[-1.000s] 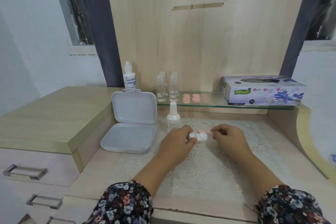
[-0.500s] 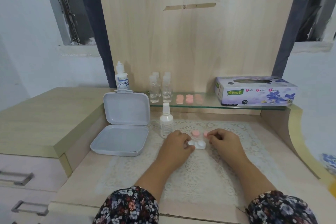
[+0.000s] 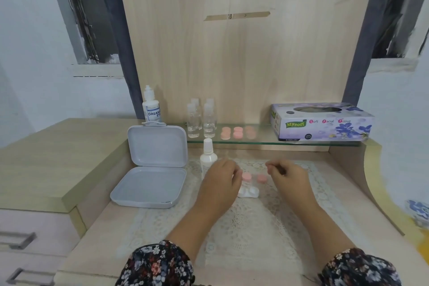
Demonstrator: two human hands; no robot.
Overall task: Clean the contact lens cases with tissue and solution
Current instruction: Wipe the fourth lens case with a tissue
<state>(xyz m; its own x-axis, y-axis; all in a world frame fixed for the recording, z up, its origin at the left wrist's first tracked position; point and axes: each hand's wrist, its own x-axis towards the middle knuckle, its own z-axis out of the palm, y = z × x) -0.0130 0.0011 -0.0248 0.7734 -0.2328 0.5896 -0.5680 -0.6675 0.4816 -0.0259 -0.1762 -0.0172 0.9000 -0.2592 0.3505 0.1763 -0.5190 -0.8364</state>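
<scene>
White plastic contact lens case [image 3: 248,192] now uncapped, lying on lace mat on bench [image 3: 348,204] between both hands; two round pink caps [image 3: 246,177] set just behind it. Left hand [image 3: 220,183] and right hand [image 3: 289,179] lifted off since half a second ago, fingers loosely curled, holding nothing. Tissue box [image 3: 322,123] on glass shelf untouched; wiping likely next.

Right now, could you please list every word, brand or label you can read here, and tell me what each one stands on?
"Mysoft" – green logo on the tissue box.
"Soft Facial Tissue" – same box front.
"DREAM EYE" – label of the solution bottle; partly cut off.
Small round mark on the box and fine print on the bottle: too small to read.
</scene>
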